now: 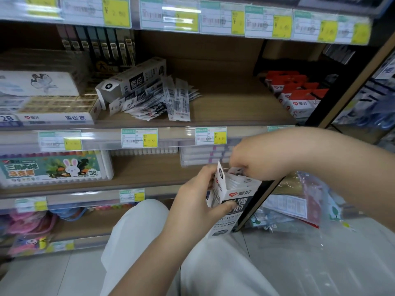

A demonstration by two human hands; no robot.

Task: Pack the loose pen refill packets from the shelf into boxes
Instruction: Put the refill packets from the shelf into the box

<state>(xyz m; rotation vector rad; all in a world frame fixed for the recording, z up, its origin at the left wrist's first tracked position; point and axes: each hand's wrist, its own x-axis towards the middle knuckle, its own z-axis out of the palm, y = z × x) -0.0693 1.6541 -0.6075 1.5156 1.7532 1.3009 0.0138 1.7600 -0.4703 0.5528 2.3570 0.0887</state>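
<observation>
A shop shelving unit point(224, 99) of brown wood fills the view, its boards stacked one above another. Each board carries a clear plastic front rail with white and yellow price labels point(139, 138). The unit's right upright point(350, 82), tan-edged with a dark inner face, slants down toward the floor. Behind the middle board the back panel point(203, 50) is plain brown and falls into shadow toward its left end. Below the unit lies a floor of pale grey tiles point(53, 274) with faint joint lines. Beyond the upright, a neighbouring rack point(378, 99) shows as a blue-white blur. The light is soft and even, with glare on the topmost rail.
</observation>
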